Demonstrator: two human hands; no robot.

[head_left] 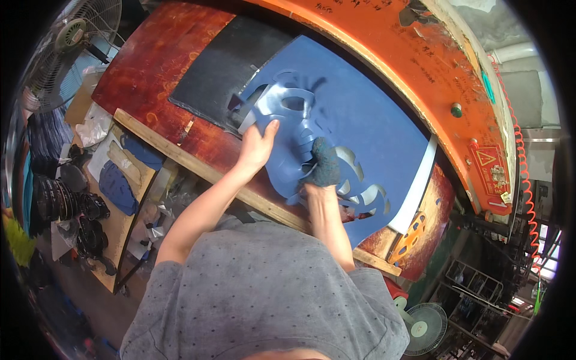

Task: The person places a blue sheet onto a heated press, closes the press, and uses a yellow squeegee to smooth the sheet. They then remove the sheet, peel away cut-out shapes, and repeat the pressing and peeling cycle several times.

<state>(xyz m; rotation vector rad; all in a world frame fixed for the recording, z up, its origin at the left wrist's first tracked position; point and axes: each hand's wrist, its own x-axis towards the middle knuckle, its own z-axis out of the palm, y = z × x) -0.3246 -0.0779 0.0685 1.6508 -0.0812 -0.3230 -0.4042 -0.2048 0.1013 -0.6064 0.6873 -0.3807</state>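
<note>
Two hands are working at a blue sheet [372, 102] near the centre of the frame. The left hand [258, 147], bare, is grasping the sheet's near edge, its thumb lying on top. The right hand [324, 165], in a dark glove, is curling against the sheet's perforated part; whether it is gripping cannot be told. Around both, the sheet is bending upward and showing curved openings, partly blurred. It is lying across a reddish worktop [150, 66], partly overlapping a black sheet [222, 66] at upper left. A white strip [414, 186] is showing along its right end, and an orange piece with holes [408, 240] is resting just beyond. A wooden rail [180, 156] is edging the worktop's near side. Farther out, an orange machine panel [444, 78] is arching across the upper right, a fan [71, 35] is standing at upper left, and blue pieces [117, 187] are lying at left.
</note>
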